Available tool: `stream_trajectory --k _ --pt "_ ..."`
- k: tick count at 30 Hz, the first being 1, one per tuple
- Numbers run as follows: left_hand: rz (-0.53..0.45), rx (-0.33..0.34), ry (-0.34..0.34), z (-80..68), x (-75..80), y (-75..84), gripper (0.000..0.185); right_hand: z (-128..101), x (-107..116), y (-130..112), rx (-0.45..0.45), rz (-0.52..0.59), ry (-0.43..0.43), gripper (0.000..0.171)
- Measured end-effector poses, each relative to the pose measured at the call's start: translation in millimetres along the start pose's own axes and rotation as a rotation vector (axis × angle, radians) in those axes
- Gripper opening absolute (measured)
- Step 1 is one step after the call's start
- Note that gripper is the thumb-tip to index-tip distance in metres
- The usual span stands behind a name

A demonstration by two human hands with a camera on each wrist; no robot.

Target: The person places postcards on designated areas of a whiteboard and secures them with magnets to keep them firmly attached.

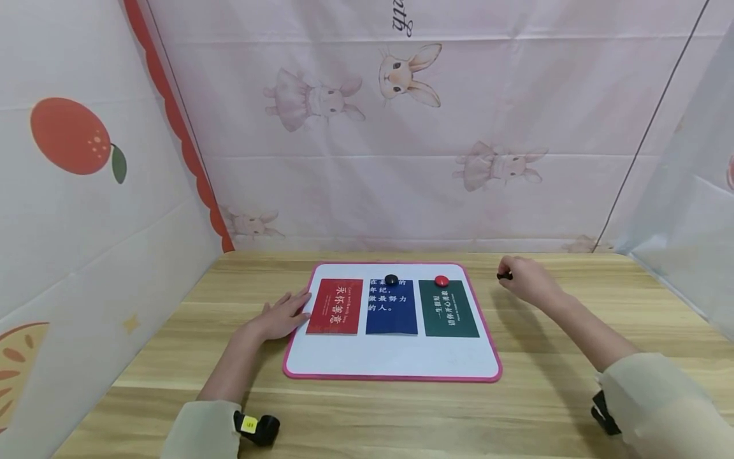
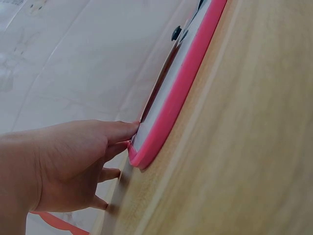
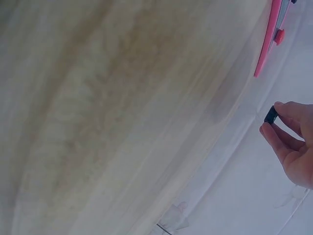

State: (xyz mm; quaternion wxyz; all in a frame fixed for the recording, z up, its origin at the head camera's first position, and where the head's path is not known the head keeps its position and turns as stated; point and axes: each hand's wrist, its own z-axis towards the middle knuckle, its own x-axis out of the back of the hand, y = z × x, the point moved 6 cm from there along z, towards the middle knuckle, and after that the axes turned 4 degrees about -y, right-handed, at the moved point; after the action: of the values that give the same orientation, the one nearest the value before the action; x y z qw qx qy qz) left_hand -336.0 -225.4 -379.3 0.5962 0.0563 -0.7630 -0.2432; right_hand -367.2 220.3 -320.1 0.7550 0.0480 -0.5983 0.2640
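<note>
Small black magnet [image 1: 504,275] pinched above table

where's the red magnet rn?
In the head view the red magnet sits on the top edge of the green card, on the right side of the pink-rimmed whiteboard, right of the black magnet on the blue card.

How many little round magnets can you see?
3. A black round magnet sits on the blue card, a red round magnet on top of the green card, and the right hand pinches a small black magnet. No others show.
</note>
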Motion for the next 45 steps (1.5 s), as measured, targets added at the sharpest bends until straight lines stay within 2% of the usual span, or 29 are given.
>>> stream_trajectory --k 24,45 --pt "-0.002 0.005 -0.013 1.0 0.2 -0.5 0.061 17.4 -8.8 -34.1 -0.02 0.006 -0.019 0.009" --pt "0.009 0.005 -0.015 1.0 1.8 0.4 0.059 35.2 -8.7 -65.8 -0.021 0.073 -0.04 0.013"
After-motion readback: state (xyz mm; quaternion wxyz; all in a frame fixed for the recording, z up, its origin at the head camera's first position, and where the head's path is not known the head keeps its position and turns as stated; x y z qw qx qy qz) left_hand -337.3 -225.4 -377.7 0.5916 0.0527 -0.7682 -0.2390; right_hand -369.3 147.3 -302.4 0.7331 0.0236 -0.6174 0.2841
